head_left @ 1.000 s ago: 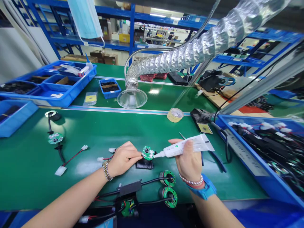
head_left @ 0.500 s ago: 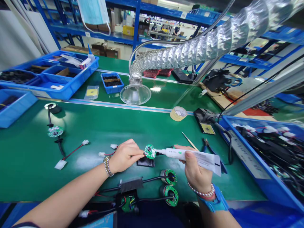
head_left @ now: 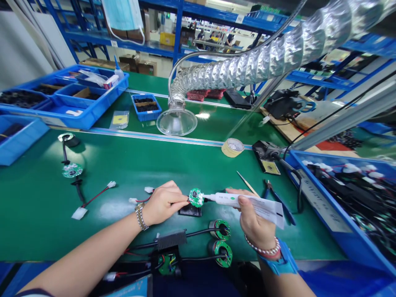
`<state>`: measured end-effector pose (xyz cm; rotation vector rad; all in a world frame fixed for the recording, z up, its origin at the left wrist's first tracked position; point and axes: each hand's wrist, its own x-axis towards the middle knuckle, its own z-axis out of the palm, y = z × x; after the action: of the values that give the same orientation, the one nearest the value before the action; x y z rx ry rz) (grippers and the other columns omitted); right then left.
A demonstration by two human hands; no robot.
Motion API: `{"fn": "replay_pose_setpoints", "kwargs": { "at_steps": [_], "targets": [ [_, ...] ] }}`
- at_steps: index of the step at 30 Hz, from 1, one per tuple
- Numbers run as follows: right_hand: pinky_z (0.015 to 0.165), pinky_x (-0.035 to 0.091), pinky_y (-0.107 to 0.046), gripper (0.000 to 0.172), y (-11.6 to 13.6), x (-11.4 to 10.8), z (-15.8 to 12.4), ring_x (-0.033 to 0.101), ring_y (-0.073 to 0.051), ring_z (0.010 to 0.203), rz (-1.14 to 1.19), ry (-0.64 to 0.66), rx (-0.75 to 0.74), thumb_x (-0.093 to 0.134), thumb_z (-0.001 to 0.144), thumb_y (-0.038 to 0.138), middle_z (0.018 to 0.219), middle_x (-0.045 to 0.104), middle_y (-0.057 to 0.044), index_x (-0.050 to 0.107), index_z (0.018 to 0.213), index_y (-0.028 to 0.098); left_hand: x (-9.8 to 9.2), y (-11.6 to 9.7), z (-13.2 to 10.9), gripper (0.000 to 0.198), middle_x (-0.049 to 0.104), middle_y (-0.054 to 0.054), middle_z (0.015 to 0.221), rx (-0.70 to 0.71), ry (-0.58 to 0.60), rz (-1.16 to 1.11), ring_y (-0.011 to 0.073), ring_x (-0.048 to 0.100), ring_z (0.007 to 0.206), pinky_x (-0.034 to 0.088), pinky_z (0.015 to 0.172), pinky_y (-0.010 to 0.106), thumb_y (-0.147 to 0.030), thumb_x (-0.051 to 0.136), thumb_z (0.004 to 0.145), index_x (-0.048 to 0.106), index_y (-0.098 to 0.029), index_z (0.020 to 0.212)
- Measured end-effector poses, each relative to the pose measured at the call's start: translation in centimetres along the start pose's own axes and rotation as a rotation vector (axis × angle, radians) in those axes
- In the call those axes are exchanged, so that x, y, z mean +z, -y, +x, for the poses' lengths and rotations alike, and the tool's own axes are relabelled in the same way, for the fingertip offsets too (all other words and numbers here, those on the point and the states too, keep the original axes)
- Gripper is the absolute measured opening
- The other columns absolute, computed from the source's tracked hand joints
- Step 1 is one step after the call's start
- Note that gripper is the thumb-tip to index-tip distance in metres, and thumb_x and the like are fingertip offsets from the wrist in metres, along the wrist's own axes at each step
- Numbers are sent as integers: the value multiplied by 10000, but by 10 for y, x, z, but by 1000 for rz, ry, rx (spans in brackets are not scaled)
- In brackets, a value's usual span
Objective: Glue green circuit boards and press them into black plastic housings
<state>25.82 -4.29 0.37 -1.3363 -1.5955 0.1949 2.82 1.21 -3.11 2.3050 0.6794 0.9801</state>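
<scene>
Between the fingertips of my left hand (head_left: 167,203) a small round green circuit board (head_left: 196,198) is pinched by its left side. My right hand (head_left: 255,216) is closed around a white glue tube (head_left: 247,203). The tube's narrow nozzle points left and meets the board's right edge, where white material shows. Below the board lies a dark flat block (head_left: 190,210) on the bench. Nearer my body are two ring-shaped parts with green boards (head_left: 222,229) on black cables, and a grey ribbed piece (head_left: 172,241). White connectors (head_left: 133,201) on red wires stick out behind my left hand.
A clear fume hood (head_left: 177,122) hangs from a silver duct over the bench. Blue pliers (head_left: 280,202), a thin wooden-handled tool (head_left: 247,183) and a tape roll (head_left: 232,147) lie right. A blue bin (head_left: 324,206) of cabled parts stands far right; another cabled board (head_left: 72,170) lies left.
The glue tube and my right hand have shifted very slightly left. White material on the board's right side looks a little more spread. My left hand keeps its pinch on the board.
</scene>
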Motion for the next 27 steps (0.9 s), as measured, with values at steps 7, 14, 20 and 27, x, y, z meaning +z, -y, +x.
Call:
{"fn": "replay_pose_setpoints", "kwargs": {
  "at_steps": [7, 14, 20, 27],
  "targets": [
    [685, 525, -299, 250, 8, -2, 1, 639, -175, 673, -22, 3, -94, 472, 863, 314, 744, 692, -37, 688, 807, 202, 0, 0, 0, 201, 599, 10, 629, -1, -1, 6, 109, 482, 601, 392, 636, 255, -257, 500, 860, 663, -165, 787],
    [690, 521, -343, 250, 9, -5, -1, 636, -190, 683, -21, 34, -86, 460, 868, 314, 750, 690, -44, 684, 831, 208, -1, 0, 1, 207, 598, 12, 629, 0, 11, 5, 108, 486, 599, 392, 633, 252, -261, 499, 860, 661, -165, 775],
    [696, 513, -304, 178, 15, -9, 2, 634, -166, 659, -31, 97, -171, 499, 846, 224, 753, 691, -30, 677, 848, 219, -1, -1, 1, 210, 595, 14, 627, -9, 3, 0, 109, 483, 601, 392, 634, 253, -258, 496, 861, 661, -161, 775],
    [669, 516, -320, 211, 20, -9, 8, 635, -181, 666, -24, 52, -190, 475, 862, 266, 730, 688, -31, 678, 831, 219, 0, -2, 1, 216, 594, 14, 625, 8, -10, -5, 108, 487, 599, 396, 635, 254, -261, 494, 862, 658, -159, 765]
  ]
}}
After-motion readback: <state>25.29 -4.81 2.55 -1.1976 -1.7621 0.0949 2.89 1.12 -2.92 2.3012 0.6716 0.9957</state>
